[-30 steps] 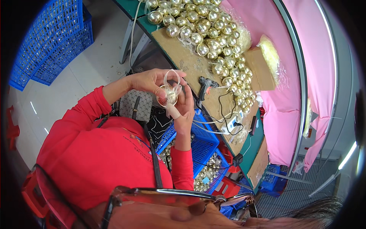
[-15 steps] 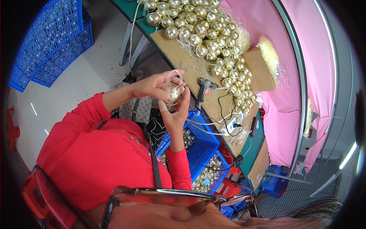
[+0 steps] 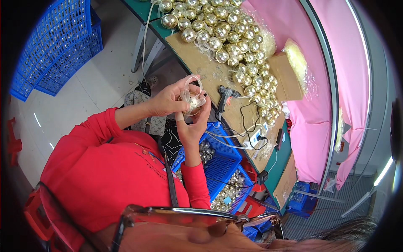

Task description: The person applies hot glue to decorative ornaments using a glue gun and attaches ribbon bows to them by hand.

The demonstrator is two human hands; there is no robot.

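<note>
In front of my chest I hold a shiny gold ball ornament (image 3: 194, 110) with a sheer white ribbon (image 3: 200, 86) on its top. The ribbon stands up in a loop, with shorter ends over the ball. My left hand (image 3: 164, 102) pinches the ribbon's base, thumb pressed at the ball's top and fingers behind the loop. From below, my right hand (image 3: 192, 129) cups the ball, its fingers curled round the far side and a pale wrap on its thumb. Much of the ball is hidden by my fingers.
A glue gun (image 3: 228, 92) lies on the cardboard-covered table (image 3: 197, 56), beside black cords and a white power strip (image 3: 257, 137). Many gold balls (image 3: 233, 38) are heaped behind it, near an open carton (image 3: 286, 77). Blue crates (image 3: 221, 161) with ornaments stand under the table edge; others (image 3: 54, 46) stack at far left.
The ball has turned slightly in my hands, showing more of its top. My left hand has shifted a little, and the ribbon loop leans more to the right.
</note>
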